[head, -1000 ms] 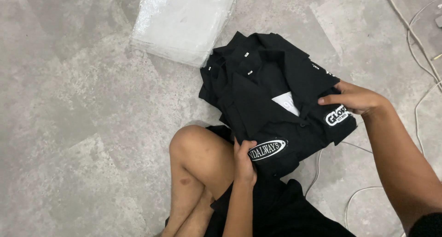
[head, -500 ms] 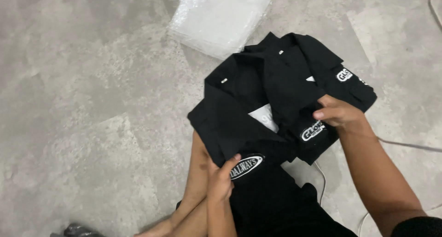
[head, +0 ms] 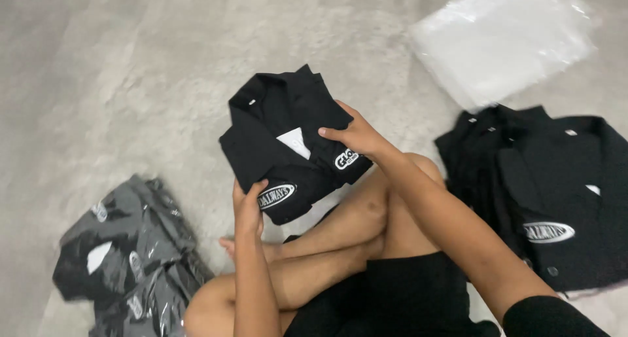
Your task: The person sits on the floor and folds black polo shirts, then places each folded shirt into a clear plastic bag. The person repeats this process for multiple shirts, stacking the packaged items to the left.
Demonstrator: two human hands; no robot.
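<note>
A folded black shirt [head: 288,144] was held at the frame's centre above the crossed legs, gripped at its lower edge by the left hand [head: 248,209] and at its right side by the right hand [head: 356,135]. Bagged shirts [head: 124,258] were seen lower left on the floor [head: 131,69], unbagged black shirts [head: 549,193] at right, clear plastic bags [head: 504,39] upper right.

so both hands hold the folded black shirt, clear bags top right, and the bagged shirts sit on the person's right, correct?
Not quite: the head view shows the bagged shirts on the person's left. The rest holds: left hand and right hand hold the folded black shirt, with the clear bags at top right.
</note>
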